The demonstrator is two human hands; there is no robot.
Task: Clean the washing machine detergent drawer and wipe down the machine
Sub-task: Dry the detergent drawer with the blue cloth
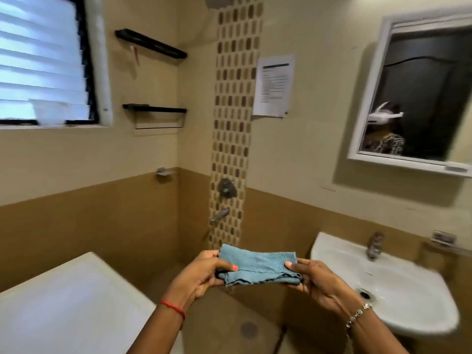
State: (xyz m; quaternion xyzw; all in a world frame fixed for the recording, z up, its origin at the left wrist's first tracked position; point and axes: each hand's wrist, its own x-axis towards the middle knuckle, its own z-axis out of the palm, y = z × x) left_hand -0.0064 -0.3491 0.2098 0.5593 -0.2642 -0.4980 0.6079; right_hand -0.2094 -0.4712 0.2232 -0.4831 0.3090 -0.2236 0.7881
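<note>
The left hand (pixel 201 274) pinches one end of a folded blue cloth (pixel 260 264), thumb on top and fingers curled beneath. The right hand (pixel 314 279) grips the other end the same way, so the cloth hangs in the air between the two, held level at mid-height. A red thread (pixel 172 306) circles the left wrist and a metal bracelet (pixel 357 314) the right. Below and to the outside of the left hand lies the flat white top of the washing machine (pixel 63 302), apart from the hand and the cloth. To the outside of the right hand, and a little below it, stands a white sink (pixel 398 279) with its faucet (pixel 373 245) at the back. Straight beyond the cloth, on a strip of mosaic tiles, a wall spout (pixel 219 214) sits under a round mixer knob (pixel 226 188). Higher above the hands a printed paper (pixel 274 85) is stuck to the wall. Up above the right hand hangs a white-framed mirror (pixel 421 98), which reflects a person wearing a white headset. Above the left hand are two dark shelves (pixel 154 108) and, farther out, a louvred window (pixel 40 60). Beneath the hands a round floor drain (pixel 249 328) shows, blurred.
</note>
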